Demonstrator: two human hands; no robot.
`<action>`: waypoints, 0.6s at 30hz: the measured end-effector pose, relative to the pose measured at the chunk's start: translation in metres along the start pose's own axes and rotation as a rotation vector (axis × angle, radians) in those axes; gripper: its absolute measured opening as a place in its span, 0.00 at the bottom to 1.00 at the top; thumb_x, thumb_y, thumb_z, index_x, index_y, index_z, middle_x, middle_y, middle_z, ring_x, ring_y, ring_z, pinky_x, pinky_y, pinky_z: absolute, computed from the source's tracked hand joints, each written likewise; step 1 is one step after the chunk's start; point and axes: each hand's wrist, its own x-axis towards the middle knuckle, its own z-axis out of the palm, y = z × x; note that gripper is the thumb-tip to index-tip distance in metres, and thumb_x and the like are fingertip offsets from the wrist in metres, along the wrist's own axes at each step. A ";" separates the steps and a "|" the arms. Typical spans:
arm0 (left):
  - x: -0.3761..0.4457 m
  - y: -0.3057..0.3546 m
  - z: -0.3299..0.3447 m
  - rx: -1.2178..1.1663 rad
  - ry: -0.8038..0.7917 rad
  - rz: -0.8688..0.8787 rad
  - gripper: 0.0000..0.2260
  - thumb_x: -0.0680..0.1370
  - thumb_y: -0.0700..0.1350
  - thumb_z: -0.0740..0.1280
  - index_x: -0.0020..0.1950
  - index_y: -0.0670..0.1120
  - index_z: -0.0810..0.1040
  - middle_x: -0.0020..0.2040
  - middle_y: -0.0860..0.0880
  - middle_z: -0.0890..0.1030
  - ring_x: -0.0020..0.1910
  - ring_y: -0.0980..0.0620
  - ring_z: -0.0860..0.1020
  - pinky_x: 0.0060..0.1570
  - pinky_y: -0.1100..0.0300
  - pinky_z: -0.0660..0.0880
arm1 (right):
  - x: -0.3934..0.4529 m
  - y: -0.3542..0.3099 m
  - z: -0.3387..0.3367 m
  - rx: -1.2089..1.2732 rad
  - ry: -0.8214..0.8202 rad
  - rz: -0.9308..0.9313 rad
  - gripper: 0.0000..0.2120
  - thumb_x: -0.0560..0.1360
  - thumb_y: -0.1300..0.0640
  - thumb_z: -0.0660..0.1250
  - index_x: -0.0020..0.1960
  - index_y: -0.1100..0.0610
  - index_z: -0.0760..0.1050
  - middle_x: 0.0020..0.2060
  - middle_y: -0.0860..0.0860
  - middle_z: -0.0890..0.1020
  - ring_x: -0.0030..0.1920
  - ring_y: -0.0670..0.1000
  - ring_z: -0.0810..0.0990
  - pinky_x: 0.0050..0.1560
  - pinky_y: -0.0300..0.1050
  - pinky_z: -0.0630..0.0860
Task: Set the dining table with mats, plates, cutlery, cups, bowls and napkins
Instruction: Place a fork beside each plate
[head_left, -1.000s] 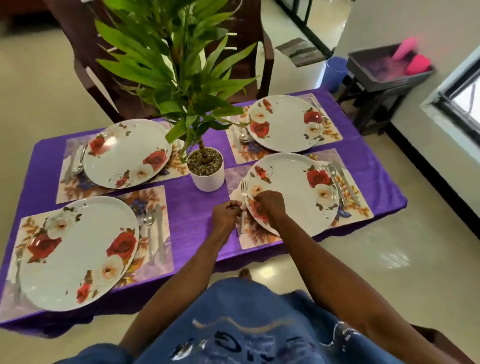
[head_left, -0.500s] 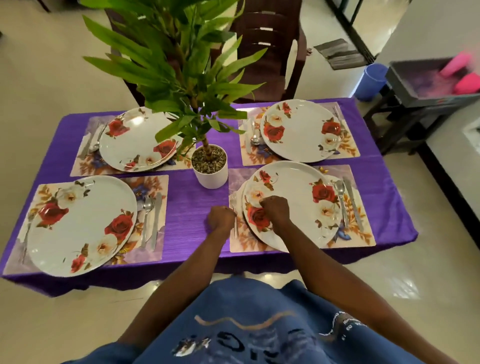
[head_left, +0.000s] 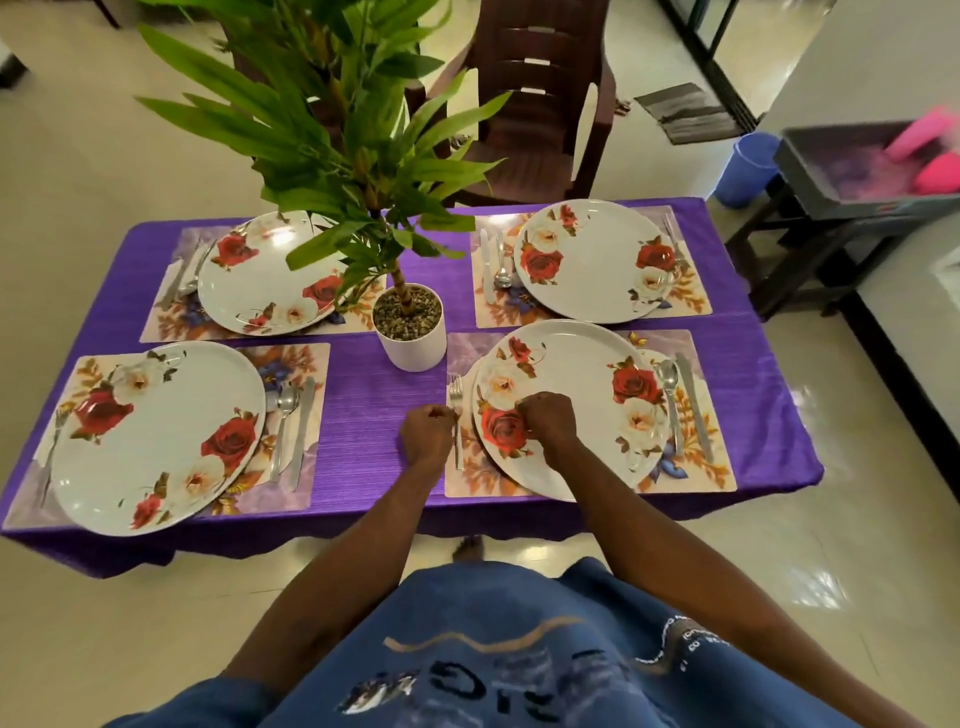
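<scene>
Pinched a fork in the left hand, squaring it beside the floral plate on the near-right mat; right hand curled on the plate's rim, probably steadying it. Cups, bowls, napkins absent from the desk.

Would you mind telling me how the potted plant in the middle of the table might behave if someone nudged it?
The potted plant looks top-heavy: tall stem and wide leaves above a narrow white pot, so a push high up may tip it. The gravel filling probably weights the base, which should help. On the purple tablecloth it may drag the cloth rather than slide.
</scene>
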 end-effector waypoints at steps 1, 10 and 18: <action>-0.006 0.005 0.000 -0.019 0.032 0.026 0.07 0.77 0.45 0.70 0.43 0.43 0.83 0.38 0.47 0.81 0.39 0.48 0.78 0.33 0.58 0.70 | 0.000 0.001 -0.001 -0.010 0.001 -0.016 0.08 0.74 0.61 0.64 0.38 0.52 0.75 0.35 0.49 0.78 0.35 0.48 0.78 0.42 0.47 0.80; -0.015 0.041 0.025 0.168 0.010 0.391 0.13 0.82 0.48 0.61 0.47 0.41 0.79 0.44 0.46 0.78 0.43 0.48 0.75 0.39 0.58 0.66 | 0.006 0.009 -0.001 -0.271 0.230 -0.253 0.07 0.75 0.61 0.63 0.45 0.62 0.80 0.41 0.52 0.82 0.43 0.52 0.79 0.48 0.49 0.77; -0.027 0.057 0.087 0.193 -0.067 0.768 0.10 0.80 0.45 0.64 0.53 0.41 0.81 0.51 0.44 0.83 0.51 0.44 0.79 0.52 0.54 0.73 | 0.010 0.031 -0.036 -0.334 0.551 -0.302 0.09 0.80 0.59 0.61 0.56 0.58 0.78 0.53 0.55 0.81 0.52 0.54 0.79 0.56 0.49 0.77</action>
